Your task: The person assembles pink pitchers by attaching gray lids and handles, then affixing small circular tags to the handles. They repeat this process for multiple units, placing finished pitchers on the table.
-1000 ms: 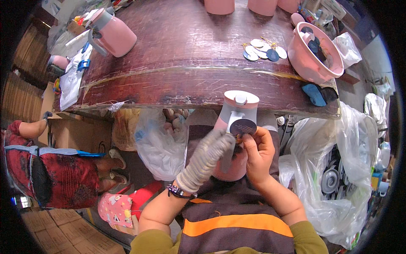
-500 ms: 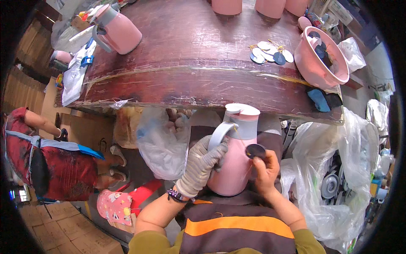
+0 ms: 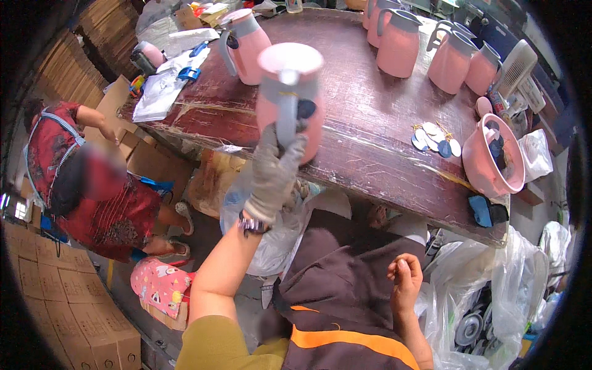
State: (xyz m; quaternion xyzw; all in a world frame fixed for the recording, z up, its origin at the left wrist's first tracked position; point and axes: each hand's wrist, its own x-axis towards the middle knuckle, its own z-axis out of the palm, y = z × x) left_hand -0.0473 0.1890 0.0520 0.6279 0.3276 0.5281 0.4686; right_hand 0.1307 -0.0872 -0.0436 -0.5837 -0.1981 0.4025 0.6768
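Observation:
My left hand (image 3: 274, 176), in a grey work glove, is closed round the grey handle of a pink vacuum jug (image 3: 312, 120). The jug is raised above the table's near edge, with its pale lid facing me. A dark round tag (image 3: 306, 109) hangs by the handle, on a yellowish string looped near its top. Bare and away from the jug, my right hand (image 3: 407, 279) hovers over my lap at the right. Its fingers are loosely curled in, and nothing shows in them.
On the dark red table (image 3: 364, 132) stand another pink jug (image 3: 248, 49) at the left and several jugs (image 3: 398, 46) at the far right. Round tags (image 3: 435, 139) lie near a pink basin (image 3: 493, 154). A person (image 3: 92, 179) bends at the left beside stacked cartons (image 3: 68, 296).
My left hand has lifted the jug from my lap up and forward to the table edge. My right hand has let go of the tag and drawn back. The view has shifted.

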